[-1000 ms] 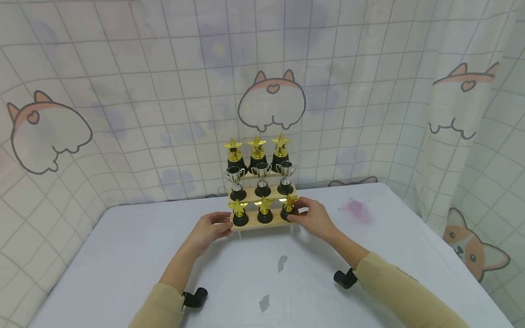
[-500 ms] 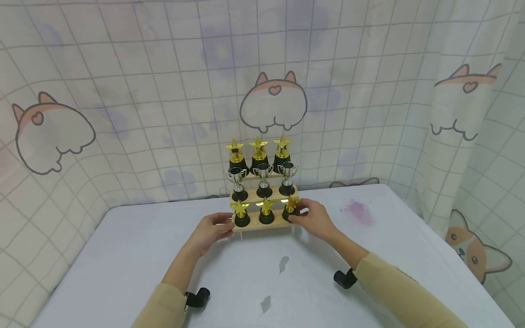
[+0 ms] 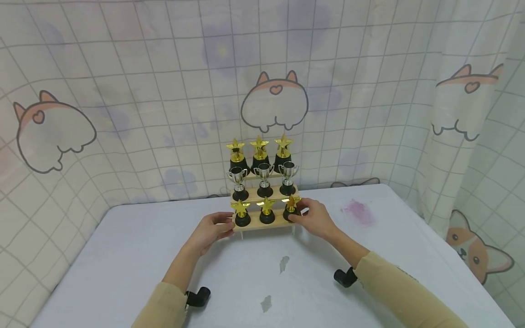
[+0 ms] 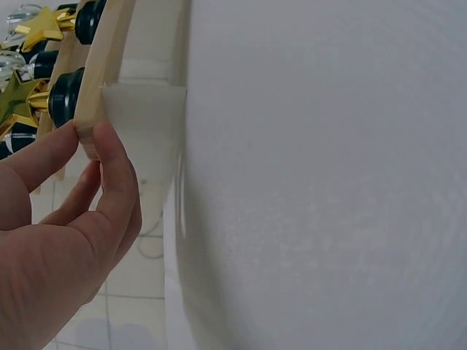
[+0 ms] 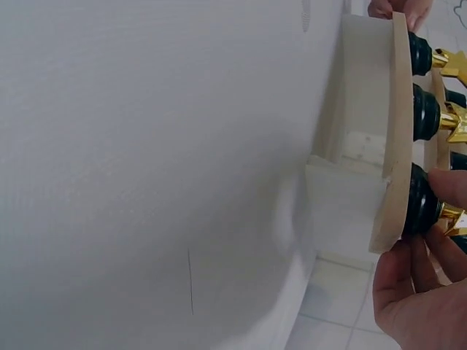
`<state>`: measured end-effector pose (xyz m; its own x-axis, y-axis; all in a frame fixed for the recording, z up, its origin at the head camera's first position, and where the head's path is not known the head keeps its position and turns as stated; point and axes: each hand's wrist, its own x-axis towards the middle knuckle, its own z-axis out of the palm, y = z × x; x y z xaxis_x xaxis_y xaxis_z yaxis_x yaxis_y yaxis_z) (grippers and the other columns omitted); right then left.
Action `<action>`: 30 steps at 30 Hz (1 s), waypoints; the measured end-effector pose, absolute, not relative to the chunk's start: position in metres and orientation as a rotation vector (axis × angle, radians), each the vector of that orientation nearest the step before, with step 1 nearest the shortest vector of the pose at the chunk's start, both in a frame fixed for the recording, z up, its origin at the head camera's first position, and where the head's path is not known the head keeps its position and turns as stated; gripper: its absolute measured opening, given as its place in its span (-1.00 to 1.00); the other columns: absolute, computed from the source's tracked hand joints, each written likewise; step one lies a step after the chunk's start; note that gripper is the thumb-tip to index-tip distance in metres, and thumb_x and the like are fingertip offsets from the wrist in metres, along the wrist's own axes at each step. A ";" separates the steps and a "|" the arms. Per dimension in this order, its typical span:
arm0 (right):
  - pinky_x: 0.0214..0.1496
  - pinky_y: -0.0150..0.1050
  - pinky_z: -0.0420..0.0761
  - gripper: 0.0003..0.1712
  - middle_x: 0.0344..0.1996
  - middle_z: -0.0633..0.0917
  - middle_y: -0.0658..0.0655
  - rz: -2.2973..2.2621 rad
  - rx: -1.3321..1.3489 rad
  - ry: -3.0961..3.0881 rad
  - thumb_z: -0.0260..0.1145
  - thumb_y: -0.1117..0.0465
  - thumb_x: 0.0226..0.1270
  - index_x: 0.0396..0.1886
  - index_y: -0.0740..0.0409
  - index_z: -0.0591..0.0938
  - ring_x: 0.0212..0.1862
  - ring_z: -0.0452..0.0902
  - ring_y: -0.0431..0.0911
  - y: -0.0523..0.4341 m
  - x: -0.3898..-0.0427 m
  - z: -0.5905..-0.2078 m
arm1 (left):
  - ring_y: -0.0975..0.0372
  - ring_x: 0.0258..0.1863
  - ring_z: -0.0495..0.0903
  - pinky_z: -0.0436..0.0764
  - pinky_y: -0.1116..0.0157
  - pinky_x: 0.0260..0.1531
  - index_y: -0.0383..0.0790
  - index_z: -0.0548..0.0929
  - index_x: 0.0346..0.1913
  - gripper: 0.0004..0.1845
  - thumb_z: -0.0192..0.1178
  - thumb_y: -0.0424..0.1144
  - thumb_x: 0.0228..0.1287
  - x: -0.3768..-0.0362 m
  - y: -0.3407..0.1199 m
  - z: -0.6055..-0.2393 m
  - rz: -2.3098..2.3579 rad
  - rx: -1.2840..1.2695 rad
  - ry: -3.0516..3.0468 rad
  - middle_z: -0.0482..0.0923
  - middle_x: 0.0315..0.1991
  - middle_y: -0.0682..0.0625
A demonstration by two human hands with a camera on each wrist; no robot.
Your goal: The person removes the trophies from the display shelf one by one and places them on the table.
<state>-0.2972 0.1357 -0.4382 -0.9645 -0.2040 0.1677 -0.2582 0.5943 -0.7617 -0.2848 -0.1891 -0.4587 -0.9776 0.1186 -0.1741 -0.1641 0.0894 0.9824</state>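
A three-tier wooden display stand (image 3: 262, 224) on white supports bears three rows of small trophies. Gold stars on black bases fill the front and top tiers, silver cups (image 3: 264, 175) the middle one. At the stand's left end my left hand (image 3: 210, 231) pinches the front shelf (image 4: 109, 55) between thumb and fingers. My right hand (image 3: 315, 218) holds the black base (image 5: 419, 200) of the front-right star trophy (image 3: 291, 209), thumb on one side, fingers on the other. That trophy sits upright on the shelf's right end.
A white cloth covers the table (image 3: 164, 255), with a pink stain (image 3: 359, 212) to the right and two grey patches (image 3: 284, 264) in front of the stand. A curtain (image 3: 164, 91) with a grid and corgi print hangs behind. Black wrist cameras (image 3: 198, 297) sit at both sleeves.
The whole view has shifted slightly as the head moved. Both hands keep their places on the shelf and the trophy.
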 end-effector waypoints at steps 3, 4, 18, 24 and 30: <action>0.04 -0.03 0.68 -0.63 -0.15 0.73 0.17 1.339 0.393 -2.728 0.52 0.19 0.28 -0.03 0.32 0.67 -0.06 0.62 0.09 0.136 -0.296 -0.438 | 0.12 -0.10 0.67 0.72 0.18 0.03 -0.48 0.47 0.33 -0.52 0.26 -0.47 0.41 -0.284 -0.189 -0.458 1.980 -0.051 2.158 0.49 0.10 -0.28; 0.05 -0.03 0.68 -0.63 -0.14 0.73 0.17 1.346 0.392 -2.719 0.52 0.20 0.28 -0.03 0.32 0.67 -0.05 0.63 0.10 0.136 -0.296 -0.438 | 0.12 -0.10 0.67 0.72 0.18 0.04 -0.48 0.47 0.33 -0.52 0.26 -0.47 0.41 -0.284 -0.189 -0.457 1.979 -0.052 2.158 0.49 0.10 -0.29; 0.07 -0.05 0.72 -0.54 -0.04 0.71 0.28 1.420 0.348 -2.653 0.51 0.22 0.27 0.08 0.35 0.62 0.01 0.69 0.15 0.141 -0.289 -0.437 | 0.10 -0.08 0.65 0.71 0.18 0.05 -0.48 0.47 0.34 -0.52 0.26 -0.48 0.41 -0.283 -0.189 -0.456 1.989 -0.058 2.145 0.47 0.10 -0.29; 0.07 -0.07 0.73 -0.58 -0.06 0.71 0.26 1.429 0.379 -2.636 0.51 0.24 0.27 0.06 0.31 0.64 0.00 0.70 0.15 0.141 -0.285 -0.435 | 0.10 -0.07 0.65 0.71 0.18 0.05 -0.48 0.47 0.34 -0.52 0.25 -0.47 0.41 -0.283 -0.189 -0.455 1.982 -0.062 2.152 0.47 0.10 -0.29; 0.05 -0.10 0.73 -0.62 -0.10 0.73 0.21 1.433 0.407 -2.644 0.54 0.24 0.25 0.01 0.27 0.65 -0.03 0.71 0.10 0.140 -0.281 -0.436 | 0.10 -0.07 0.65 0.71 0.17 0.05 -0.49 0.47 0.34 -0.52 0.25 -0.48 0.41 -0.282 -0.188 -0.454 1.979 -0.062 2.156 0.47 0.11 -0.30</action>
